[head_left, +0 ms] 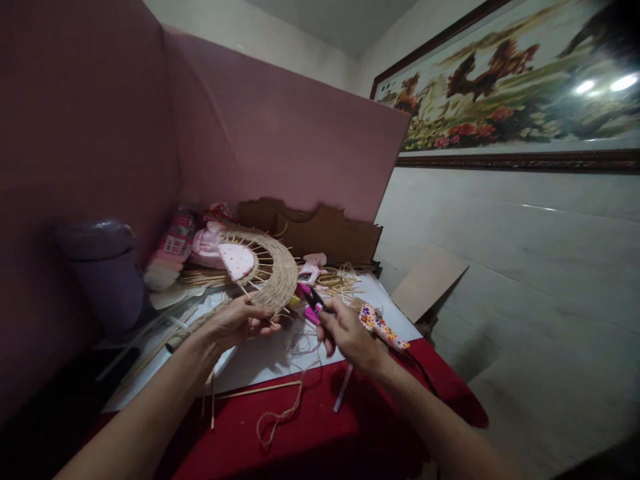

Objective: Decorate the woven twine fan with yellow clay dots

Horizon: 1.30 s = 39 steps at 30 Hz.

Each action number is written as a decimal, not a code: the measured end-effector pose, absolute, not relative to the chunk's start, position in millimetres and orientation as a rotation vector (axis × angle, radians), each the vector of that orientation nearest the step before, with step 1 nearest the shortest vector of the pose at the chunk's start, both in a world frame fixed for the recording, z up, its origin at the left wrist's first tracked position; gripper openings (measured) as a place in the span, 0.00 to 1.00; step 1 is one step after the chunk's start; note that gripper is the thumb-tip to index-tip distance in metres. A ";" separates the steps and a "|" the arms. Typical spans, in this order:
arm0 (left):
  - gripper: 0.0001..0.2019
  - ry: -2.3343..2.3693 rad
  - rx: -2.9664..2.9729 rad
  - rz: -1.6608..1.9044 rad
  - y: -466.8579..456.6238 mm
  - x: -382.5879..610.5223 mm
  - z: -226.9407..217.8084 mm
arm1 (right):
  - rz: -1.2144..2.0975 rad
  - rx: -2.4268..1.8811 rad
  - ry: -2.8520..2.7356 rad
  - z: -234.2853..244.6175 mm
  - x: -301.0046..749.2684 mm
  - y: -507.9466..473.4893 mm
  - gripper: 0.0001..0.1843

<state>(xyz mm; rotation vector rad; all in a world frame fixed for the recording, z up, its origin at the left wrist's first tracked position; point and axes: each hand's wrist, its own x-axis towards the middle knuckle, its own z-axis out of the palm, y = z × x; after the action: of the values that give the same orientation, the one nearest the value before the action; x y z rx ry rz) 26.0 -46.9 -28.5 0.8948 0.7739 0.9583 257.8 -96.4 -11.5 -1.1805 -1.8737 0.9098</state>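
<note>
My left hand [239, 325] pinches the lower edge of a crescent-shaped twine weaving [286, 270], lifted above the table. Thin wooden sticks radiate through it from a piece of pink dotted fabric [237, 261]. My right hand [350, 335] is closed around small thread snips [315, 300] with dark and magenta parts, their tips close to the weaving's right edge. Loose twine [280, 419] trails below the hands onto the red cloth. Behind the snips lies a white and pink item [311, 269], partly hidden.
White paper [240, 373] covers part of the red tablecloth [380, 427]. A flower-patterned tool [383, 328] with a black cord lies right, a translucent stick [343, 388] nearer. Torn cardboard [325, 233] stands behind several thin sticks [345, 285]. A purple bin [107, 283] stands left.
</note>
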 end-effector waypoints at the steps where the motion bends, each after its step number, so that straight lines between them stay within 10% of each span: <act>1: 0.25 0.770 0.893 0.961 -47.2 26.1 -28.4 | 0.980 -1.148 -1.869 -17.3 252.7 -106.6 0.12; 7: 0.23 0.791 0.899 0.945 -48.4 26.1 -27.2 | 1.012 -1.149 -1.888 -35.5 234.2 -129.3 0.26; 39: 0.22 0.712 0.875 0.958 -52.1 25.0 -21.2 | 0.213 -1.336 -2.126 -45.7 213.2 -101.3 0.13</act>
<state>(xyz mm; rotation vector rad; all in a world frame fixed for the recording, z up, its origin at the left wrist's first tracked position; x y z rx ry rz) 25.0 -52.1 -21.2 0.8753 0.7121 0.9580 213.2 -101.3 -45.7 -1.3357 -2.1262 0.2133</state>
